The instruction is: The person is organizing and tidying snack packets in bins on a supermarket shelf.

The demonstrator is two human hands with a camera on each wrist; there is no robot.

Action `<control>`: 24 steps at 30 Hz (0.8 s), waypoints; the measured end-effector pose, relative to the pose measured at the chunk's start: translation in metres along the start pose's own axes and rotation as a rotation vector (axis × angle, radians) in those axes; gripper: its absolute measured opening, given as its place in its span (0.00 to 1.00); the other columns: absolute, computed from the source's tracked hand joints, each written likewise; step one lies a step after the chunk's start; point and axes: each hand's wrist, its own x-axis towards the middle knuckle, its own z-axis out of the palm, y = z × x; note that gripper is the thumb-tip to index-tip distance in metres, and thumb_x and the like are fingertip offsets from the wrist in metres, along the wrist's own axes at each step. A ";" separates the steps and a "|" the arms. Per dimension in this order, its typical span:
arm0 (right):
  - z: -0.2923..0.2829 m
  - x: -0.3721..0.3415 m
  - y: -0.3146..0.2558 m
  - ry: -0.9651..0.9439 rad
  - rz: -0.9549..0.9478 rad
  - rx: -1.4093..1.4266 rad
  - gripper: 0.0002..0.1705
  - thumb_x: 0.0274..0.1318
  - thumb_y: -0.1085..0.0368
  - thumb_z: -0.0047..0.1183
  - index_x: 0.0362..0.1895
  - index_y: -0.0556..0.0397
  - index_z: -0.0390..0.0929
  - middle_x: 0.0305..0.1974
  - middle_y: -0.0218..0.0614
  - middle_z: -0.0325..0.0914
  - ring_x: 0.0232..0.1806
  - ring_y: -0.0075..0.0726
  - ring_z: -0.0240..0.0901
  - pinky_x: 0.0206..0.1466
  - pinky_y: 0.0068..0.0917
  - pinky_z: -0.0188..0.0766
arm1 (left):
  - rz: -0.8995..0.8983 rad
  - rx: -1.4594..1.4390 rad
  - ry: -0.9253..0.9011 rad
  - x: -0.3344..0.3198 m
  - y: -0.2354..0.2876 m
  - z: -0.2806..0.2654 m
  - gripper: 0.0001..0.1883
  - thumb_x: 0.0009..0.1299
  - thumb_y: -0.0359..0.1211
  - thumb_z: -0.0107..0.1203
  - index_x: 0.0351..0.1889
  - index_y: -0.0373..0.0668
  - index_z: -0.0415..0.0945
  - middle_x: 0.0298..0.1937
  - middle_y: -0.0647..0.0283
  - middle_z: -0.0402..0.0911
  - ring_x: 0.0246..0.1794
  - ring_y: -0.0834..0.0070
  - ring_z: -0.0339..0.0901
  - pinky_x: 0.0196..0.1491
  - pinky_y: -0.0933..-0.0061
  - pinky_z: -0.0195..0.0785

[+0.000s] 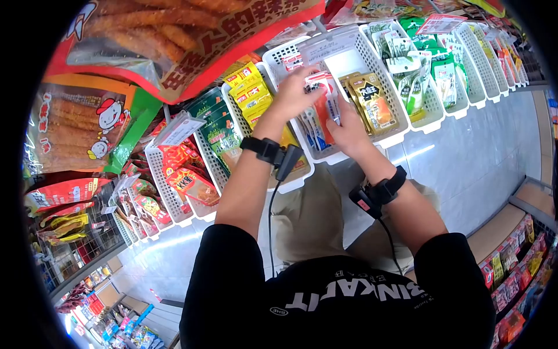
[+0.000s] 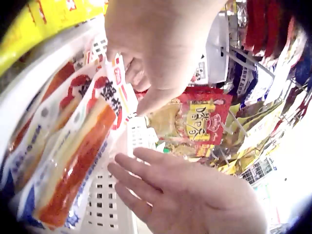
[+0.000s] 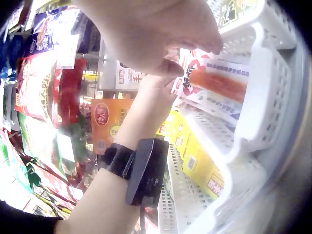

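My left hand (image 1: 292, 98) pinches the top end of a white snack packet (image 2: 78, 168) with a long orange-red stick showing through its clear window. Curled fingers cover that corner in the left wrist view. Similar packets stand beside it in a white perforated basket (image 2: 103, 204). On the other side of the packet is my right hand (image 1: 351, 129), its fingers straight and close together in the left wrist view. From the right wrist, the same packet (image 3: 219, 85) tilts inside the basket, just below the right fingers.
To the right, a white basket (image 1: 381, 135) holds gold packets (image 1: 372, 102). Yellow packets (image 1: 249, 90) fill the basket on the left. Large hanging snack bags (image 1: 174, 41) crowd the upper left. Green packets (image 1: 444, 75) sit farther right. Tiled floor (image 1: 459, 157) lies below the baskets.
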 end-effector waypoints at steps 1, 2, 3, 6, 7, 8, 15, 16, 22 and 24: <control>0.003 0.001 0.005 0.004 -0.005 -0.021 0.37 0.47 0.65 0.46 0.59 0.73 0.51 0.55 0.64 0.60 0.59 0.57 0.58 0.62 0.36 0.54 | 0.046 0.192 0.066 0.004 -0.006 -0.007 0.28 0.53 0.38 0.59 0.50 0.34 0.69 0.47 0.46 0.74 0.49 0.54 0.71 0.52 0.62 0.65; 0.006 0.002 0.009 0.008 -0.009 -0.041 0.37 0.48 0.63 0.46 0.60 0.73 0.51 0.55 0.63 0.60 0.59 0.57 0.58 0.62 0.34 0.54 | 0.092 0.384 0.129 0.008 -0.011 -0.015 0.29 0.53 0.39 0.60 0.50 0.32 0.69 0.47 0.45 0.74 0.49 0.54 0.71 0.52 0.62 0.64; 0.003 0.001 0.005 -0.019 0.013 -0.022 0.37 0.49 0.63 0.46 0.59 0.74 0.51 0.56 0.65 0.59 0.60 0.57 0.57 0.62 0.34 0.53 | 0.015 0.466 0.062 0.013 -0.011 -0.021 0.33 0.52 0.47 0.60 0.47 0.28 0.70 0.46 0.44 0.75 0.48 0.53 0.72 0.51 0.61 0.65; -0.002 0.000 -0.009 -0.039 0.046 -0.002 0.36 0.49 0.64 0.46 0.59 0.74 0.51 0.56 0.65 0.59 0.60 0.57 0.56 0.63 0.34 0.53 | -0.277 0.715 -0.330 0.025 0.000 -0.020 0.38 0.49 0.59 0.58 0.42 0.30 0.73 0.40 0.44 0.77 0.41 0.53 0.76 0.47 0.63 0.67; -0.004 0.001 -0.012 -0.040 0.045 -0.001 0.36 0.49 0.64 0.46 0.59 0.74 0.51 0.56 0.65 0.59 0.60 0.57 0.56 0.63 0.34 0.53 | -0.274 0.751 -0.363 0.027 0.010 -0.017 0.40 0.45 0.63 0.58 0.36 0.31 0.75 0.36 0.45 0.78 0.38 0.55 0.77 0.43 0.64 0.68; -0.005 0.002 -0.015 -0.060 0.059 -0.023 0.36 0.50 0.64 0.46 0.59 0.74 0.51 0.56 0.65 0.59 0.60 0.57 0.56 0.63 0.34 0.53 | -0.274 0.754 -0.362 0.029 0.013 -0.015 0.40 0.45 0.63 0.58 0.36 0.31 0.75 0.36 0.45 0.78 0.38 0.55 0.77 0.43 0.64 0.68; -0.004 0.000 -0.007 -0.018 0.032 -0.014 0.35 0.50 0.65 0.45 0.60 0.72 0.51 0.56 0.63 0.59 0.60 0.57 0.57 0.63 0.34 0.53 | -0.343 0.647 -0.401 0.032 0.015 -0.008 0.35 0.40 0.58 0.62 0.32 0.34 0.76 0.34 0.47 0.78 0.37 0.59 0.77 0.39 0.66 0.69; -0.004 0.000 -0.005 -0.018 0.033 -0.014 0.35 0.50 0.65 0.45 0.60 0.72 0.51 0.56 0.63 0.59 0.60 0.57 0.57 0.63 0.34 0.53 | -0.343 0.646 -0.402 0.031 0.012 -0.007 0.35 0.40 0.58 0.62 0.32 0.34 0.76 0.34 0.47 0.78 0.37 0.59 0.77 0.39 0.66 0.69; -0.005 -0.002 -0.002 0.007 -0.019 0.011 0.33 0.51 0.67 0.45 0.59 0.70 0.53 0.56 0.61 0.60 0.59 0.56 0.58 0.61 0.35 0.54 | -0.138 0.434 -0.303 0.017 -0.003 -0.019 0.33 0.42 0.51 0.64 0.40 0.35 0.76 0.36 0.47 0.78 0.39 0.56 0.76 0.42 0.65 0.68; -0.008 -0.002 -0.006 0.016 -0.045 0.014 0.33 0.47 0.70 0.45 0.58 0.72 0.53 0.55 0.62 0.59 0.58 0.59 0.58 0.61 0.37 0.56 | -0.152 0.376 -0.321 0.009 0.006 -0.024 0.32 0.46 0.48 0.63 0.44 0.37 0.74 0.36 0.48 0.78 0.40 0.56 0.75 0.42 0.64 0.67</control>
